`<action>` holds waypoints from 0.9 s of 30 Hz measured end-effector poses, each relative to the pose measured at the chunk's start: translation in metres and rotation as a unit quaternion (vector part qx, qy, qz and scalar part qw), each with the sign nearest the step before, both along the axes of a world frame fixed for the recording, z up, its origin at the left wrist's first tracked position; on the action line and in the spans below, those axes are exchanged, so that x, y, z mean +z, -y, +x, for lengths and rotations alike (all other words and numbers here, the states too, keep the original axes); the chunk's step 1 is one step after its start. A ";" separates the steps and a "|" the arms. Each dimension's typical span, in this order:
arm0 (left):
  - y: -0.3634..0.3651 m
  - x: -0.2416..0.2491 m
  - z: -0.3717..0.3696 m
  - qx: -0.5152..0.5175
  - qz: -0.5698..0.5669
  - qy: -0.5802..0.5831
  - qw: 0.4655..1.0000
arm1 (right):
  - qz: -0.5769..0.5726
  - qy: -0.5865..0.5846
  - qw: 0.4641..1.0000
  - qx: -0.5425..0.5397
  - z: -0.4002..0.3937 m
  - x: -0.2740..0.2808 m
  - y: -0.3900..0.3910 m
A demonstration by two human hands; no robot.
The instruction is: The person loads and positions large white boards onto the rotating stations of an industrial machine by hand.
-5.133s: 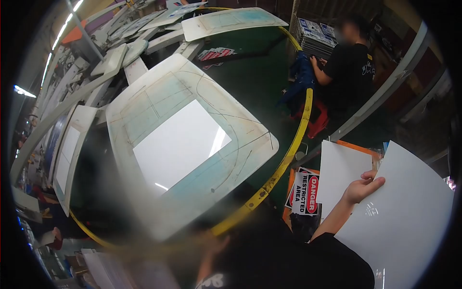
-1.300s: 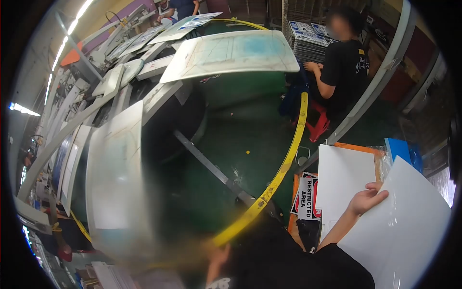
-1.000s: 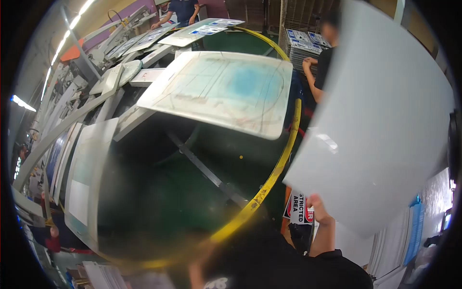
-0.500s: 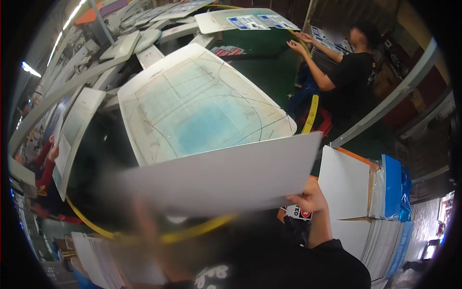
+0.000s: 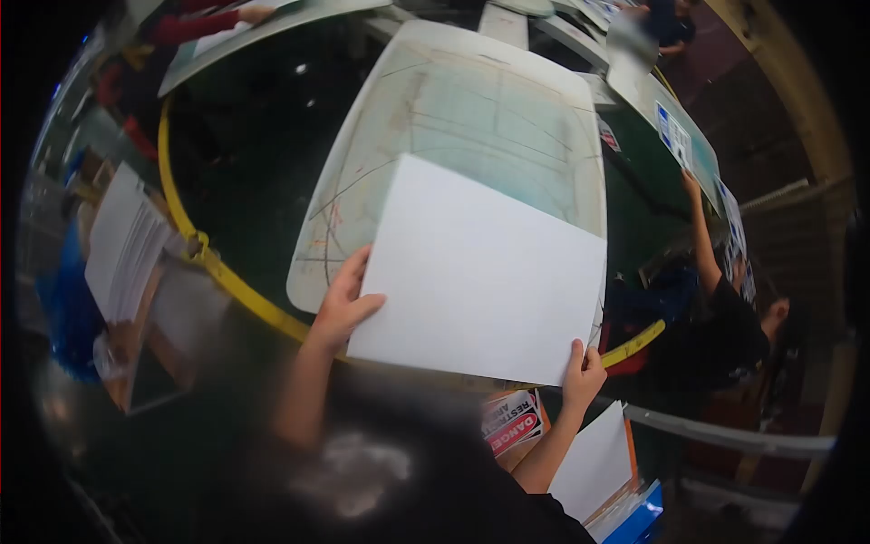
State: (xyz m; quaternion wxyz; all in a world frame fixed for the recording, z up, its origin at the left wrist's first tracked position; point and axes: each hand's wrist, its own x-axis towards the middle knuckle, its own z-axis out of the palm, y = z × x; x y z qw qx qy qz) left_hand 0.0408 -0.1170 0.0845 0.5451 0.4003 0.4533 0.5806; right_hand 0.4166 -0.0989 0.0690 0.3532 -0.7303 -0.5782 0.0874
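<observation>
A blank white sheet (image 5: 480, 272) is held between my two hands, tilted over the near end of a large pale platen (image 5: 489, 109) with rounded corners. My left hand (image 5: 343, 304) grips the sheet's left edge, thumb on top and fingers beneath. At the lower right corner my right hand (image 5: 582, 374) pinches the sheet, its thumb also on the upper face. The platen is stained blue-green and marked with dark lines. The sheet hides much of its near part.
A yellow rail (image 5: 245, 295) curves below the platen. Stacked white sheets (image 5: 127, 245) stand at left, more white sheets (image 5: 589, 467) at lower right beside printed danger signs (image 5: 515, 424). On the right a person (image 5: 725, 317) reaches to another platen; a red-sleeved person (image 5: 195, 29) works upper left.
The view has swung left and down. The sheet, seen nearly edge-on before, now shows its full face over the platen. My left hand, blurred earlier, is now seen gripping its left edge.
</observation>
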 end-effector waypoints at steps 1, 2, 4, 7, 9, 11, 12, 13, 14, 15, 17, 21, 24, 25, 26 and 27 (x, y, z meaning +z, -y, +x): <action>-0.005 0.000 -0.001 -0.018 0.015 -0.029 0.999 | -0.019 -0.012 1.000 -0.005 -0.005 0.004 -0.004; -0.012 0.003 -0.001 -0.040 0.012 -0.070 0.997 | -0.040 -0.023 0.999 -0.011 -0.010 0.010 -0.008; -0.039 0.000 -0.013 -0.080 0.040 -0.208 0.974 | -0.078 0.017 0.997 -0.017 -0.008 0.009 -0.021; -0.075 0.010 -0.027 -0.073 0.047 -0.508 0.857 | -0.039 0.078 0.996 -0.022 0.004 -0.003 -0.060; -0.100 -0.009 -0.037 -0.041 0.099 -0.560 0.821 | -0.031 0.072 0.996 -0.046 -0.027 0.026 -0.070; -0.117 -0.017 -0.043 -0.014 0.095 -0.616 0.782 | -0.027 0.087 0.995 -0.039 -0.046 0.036 -0.089; -0.124 -0.021 -0.046 -0.005 0.093 -0.646 0.758 | -0.032 0.104 0.994 -0.024 -0.047 0.032 -0.098; -0.131 -0.028 -0.050 0.000 0.089 -0.648 0.756 | -0.038 0.121 0.992 -0.011 -0.047 0.026 -0.105; -0.138 -0.035 -0.055 0.005 0.085 -0.651 0.754 | -0.024 0.135 0.990 0.021 -0.044 0.016 -0.116; -0.142 -0.039 -0.060 0.007 0.082 -0.654 0.752 | -0.029 0.150 0.987 0.043 -0.045 0.012 -0.124; -0.147 -0.048 -0.069 0.013 0.068 -0.668 0.741 | -0.042 0.180 0.979 0.085 -0.051 0.005 -0.137; -0.155 -0.053 -0.076 -0.003 0.041 -0.693 0.719 | -0.091 0.179 0.977 0.072 -0.070 0.005 -0.148; -0.157 -0.061 -0.082 -0.004 0.047 -0.705 0.708 | -0.057 0.173 0.981 0.060 -0.075 -0.002 -0.149; -0.158 -0.064 -0.084 -0.005 0.049 -0.707 0.706 | -0.050 0.167 0.983 0.058 -0.078 -0.004 -0.148; -0.158 -0.067 -0.085 -0.002 0.050 -0.707 0.706 | -0.045 0.170 0.983 0.057 -0.079 -0.004 -0.146; -0.158 -0.068 -0.086 0.000 0.052 -0.706 0.706 | -0.040 0.173 0.983 0.055 -0.081 -0.004 -0.145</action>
